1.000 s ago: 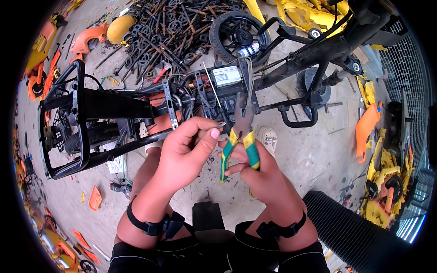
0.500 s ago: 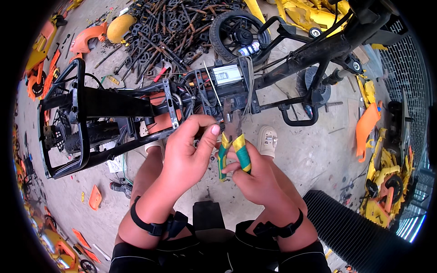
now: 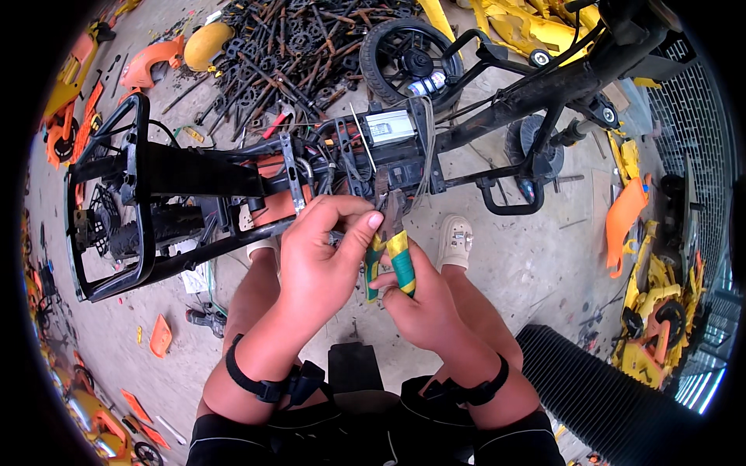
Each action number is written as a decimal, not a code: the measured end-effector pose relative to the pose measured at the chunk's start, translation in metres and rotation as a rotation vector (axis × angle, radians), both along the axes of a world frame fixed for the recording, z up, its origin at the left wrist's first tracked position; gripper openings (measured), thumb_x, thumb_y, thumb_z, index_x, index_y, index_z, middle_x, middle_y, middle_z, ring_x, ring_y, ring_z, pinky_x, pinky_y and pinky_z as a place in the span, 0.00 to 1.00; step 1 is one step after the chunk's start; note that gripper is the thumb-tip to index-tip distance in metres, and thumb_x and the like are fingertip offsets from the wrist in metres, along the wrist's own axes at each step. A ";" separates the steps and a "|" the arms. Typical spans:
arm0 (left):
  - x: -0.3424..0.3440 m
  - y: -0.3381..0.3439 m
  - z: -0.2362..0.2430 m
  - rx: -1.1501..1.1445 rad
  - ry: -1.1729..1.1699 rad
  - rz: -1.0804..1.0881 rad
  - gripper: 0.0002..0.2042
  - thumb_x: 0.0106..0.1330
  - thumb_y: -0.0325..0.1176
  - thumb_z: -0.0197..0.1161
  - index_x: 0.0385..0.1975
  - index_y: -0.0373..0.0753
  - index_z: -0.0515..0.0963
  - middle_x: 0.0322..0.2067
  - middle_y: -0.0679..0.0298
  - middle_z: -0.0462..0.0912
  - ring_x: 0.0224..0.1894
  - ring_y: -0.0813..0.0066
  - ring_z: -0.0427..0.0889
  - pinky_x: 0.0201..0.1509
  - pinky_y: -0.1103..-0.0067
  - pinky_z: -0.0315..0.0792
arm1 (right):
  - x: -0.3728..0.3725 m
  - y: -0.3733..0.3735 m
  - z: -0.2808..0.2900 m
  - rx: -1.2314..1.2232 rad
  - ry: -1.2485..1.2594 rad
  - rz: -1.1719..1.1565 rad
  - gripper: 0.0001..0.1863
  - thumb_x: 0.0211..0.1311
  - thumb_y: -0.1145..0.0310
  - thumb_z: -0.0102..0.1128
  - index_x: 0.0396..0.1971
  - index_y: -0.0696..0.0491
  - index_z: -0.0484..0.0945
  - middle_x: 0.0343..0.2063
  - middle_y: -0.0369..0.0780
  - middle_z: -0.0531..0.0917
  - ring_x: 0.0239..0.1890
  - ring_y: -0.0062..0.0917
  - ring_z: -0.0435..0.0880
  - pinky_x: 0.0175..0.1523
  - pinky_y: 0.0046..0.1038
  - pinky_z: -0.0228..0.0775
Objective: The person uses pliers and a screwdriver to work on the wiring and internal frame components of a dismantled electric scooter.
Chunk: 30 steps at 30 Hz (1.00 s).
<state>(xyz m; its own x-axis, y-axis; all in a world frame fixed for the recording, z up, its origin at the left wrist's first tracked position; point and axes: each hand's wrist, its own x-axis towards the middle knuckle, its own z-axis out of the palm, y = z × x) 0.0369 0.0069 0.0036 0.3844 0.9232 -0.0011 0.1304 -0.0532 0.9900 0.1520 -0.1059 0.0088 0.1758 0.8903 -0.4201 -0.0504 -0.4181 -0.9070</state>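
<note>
My right hand (image 3: 426, 307) grips a pair of pliers (image 3: 401, 264) by handles wrapped in green and yellow. Their dark, worn jaws point away from me, close to my left fingertips. My left hand (image 3: 318, 252) is closed in a pinch, thumb against forefinger, beside the jaws; whatever lies between those fingertips is too small to make out. Just beyond both hands lies a black scooter-like frame (image 3: 206, 175), with a silver box (image 3: 390, 126) and a tangle of wires (image 3: 330, 159) in its middle.
Behind the frame is a heap of rusty metal rods and sprockets (image 3: 287, 58), and a black wheel (image 3: 410, 62). A power drill (image 3: 207, 319) lies on the floor at left. Yellow and orange panels (image 3: 628, 225) line the right. A black ridged object (image 3: 598, 392) stands at lower right.
My right hand and the pliers have shifted slightly left, bringing the jaws nearer my left fingertips. My left hand keeps its pinch and has barely moved.
</note>
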 end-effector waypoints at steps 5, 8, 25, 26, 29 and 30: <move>0.001 -0.001 0.006 0.081 0.060 -0.008 0.04 0.63 0.25 0.68 0.33 0.33 0.80 0.28 0.63 0.80 0.27 0.77 0.78 0.34 0.81 0.73 | -0.007 -0.001 -0.001 0.006 0.029 -0.031 0.37 0.58 0.82 0.48 0.71 0.58 0.52 0.49 0.44 0.75 0.44 0.26 0.84 0.48 0.28 0.76; 0.000 -0.001 0.006 0.075 0.061 -0.012 0.04 0.63 0.25 0.67 0.33 0.33 0.80 0.28 0.63 0.79 0.27 0.78 0.77 0.34 0.81 0.72 | -0.009 0.000 -0.002 0.017 0.037 -0.041 0.39 0.57 0.81 0.48 0.71 0.57 0.51 0.47 0.44 0.76 0.42 0.26 0.83 0.48 0.28 0.76; -0.001 0.001 0.005 -0.121 -0.058 0.008 0.05 0.63 0.25 0.69 0.33 0.33 0.79 0.27 0.67 0.79 0.25 0.86 0.74 0.31 0.85 0.71 | -0.010 0.001 -0.006 -0.023 -0.047 -0.001 0.34 0.60 0.83 0.52 0.68 0.58 0.55 0.49 0.39 0.72 0.44 0.20 0.81 0.44 0.25 0.77; -0.001 0.001 0.005 -0.123 -0.056 0.010 0.05 0.63 0.25 0.69 0.33 0.33 0.80 0.27 0.67 0.79 0.25 0.85 0.74 0.31 0.85 0.71 | -0.010 0.002 -0.006 -0.013 -0.043 0.000 0.34 0.60 0.83 0.52 0.68 0.58 0.55 0.49 0.39 0.72 0.43 0.20 0.81 0.44 0.24 0.77; -0.001 0.002 0.005 -0.126 -0.049 0.011 0.05 0.62 0.25 0.69 0.33 0.33 0.80 0.27 0.66 0.79 0.25 0.85 0.74 0.31 0.85 0.71 | -0.010 0.002 -0.007 -0.002 -0.059 0.001 0.34 0.61 0.83 0.53 0.68 0.58 0.55 0.50 0.39 0.72 0.43 0.20 0.81 0.44 0.24 0.77; -0.001 0.002 0.006 -0.125 -0.045 0.009 0.05 0.62 0.25 0.69 0.32 0.33 0.80 0.27 0.66 0.79 0.25 0.85 0.74 0.31 0.85 0.71 | -0.010 0.002 -0.007 -0.001 -0.068 0.000 0.34 0.61 0.83 0.53 0.68 0.58 0.56 0.50 0.39 0.72 0.43 0.20 0.81 0.44 0.24 0.77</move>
<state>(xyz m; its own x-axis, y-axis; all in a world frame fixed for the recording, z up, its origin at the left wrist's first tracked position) 0.0362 0.0090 0.0096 0.3782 0.9204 -0.0996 0.0855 0.0724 0.9937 0.1421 -0.1041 0.0017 0.2038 0.8900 -0.4080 0.0116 -0.4189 -0.9080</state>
